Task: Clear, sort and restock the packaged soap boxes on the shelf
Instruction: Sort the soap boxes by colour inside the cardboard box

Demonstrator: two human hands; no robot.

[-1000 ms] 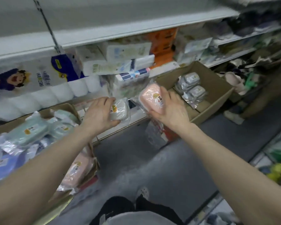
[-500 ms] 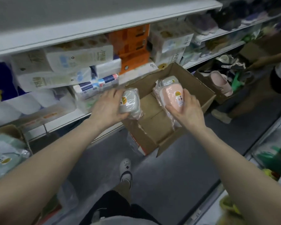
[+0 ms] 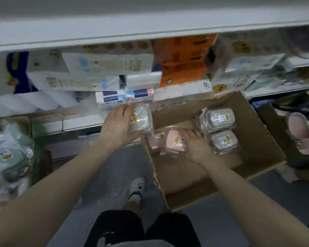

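Note:
My left hand [image 3: 119, 126] grips a grey wrapped soap box [image 3: 141, 120], held just left of the cardboard box's [image 3: 260, 139] near-left corner. Inside the cardboard box my right hand [image 3: 196, 145] rests on a pink wrapped soap box [image 3: 176, 140], fingers curled around its right side. A second pink soap box [image 3: 156, 139] lies beside it to the left. Two grey soap boxes [image 3: 219, 119] [image 3: 224, 140] lie further right in the cardboard box. The shelf [image 3: 82, 123] runs behind both hands.
Tissue packs [image 3: 107, 68], orange packs [image 3: 184, 57] and paper rolls fill the shelf. A second carton [image 3: 28, 122] at the left holds green wrapped soap boxes [image 3: 7, 154]. Another box at the right holds pink slippers [image 3: 301, 132]. My foot [image 3: 136, 189] stands on the grey floor.
The view has swung right. My right hand has lowered the pink soap box into the cardboard box beside another pink one. My left hand keeps the grey one near the box's edge.

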